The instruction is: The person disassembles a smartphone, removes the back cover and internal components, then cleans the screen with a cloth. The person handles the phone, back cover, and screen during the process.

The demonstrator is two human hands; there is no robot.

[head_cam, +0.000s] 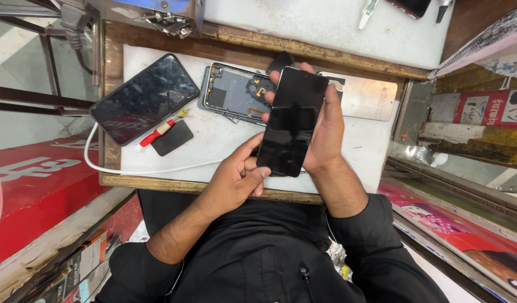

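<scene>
In the head view, a black phone (292,120) is held above the white mat (225,140), tilted, screen up. It is cradled from beneath by the right hand (326,132), whose fingers are curled round its far edges. Its lower left corner is pinched by the left hand (236,177), thumb laid along the side. Just behind the phone, an opened phone body (233,92) with exposed parts is seen lying on the mat, partly covered. A second phone (143,98) is laid at the mat's left corner, overhanging the wooden bench (213,188). Beside it a red screwdriver (160,130) is rested on a dark square pad (173,139). A white cable (118,167) is looped along the bench edge. A silver plate (368,98) is seen to the right.
</scene>
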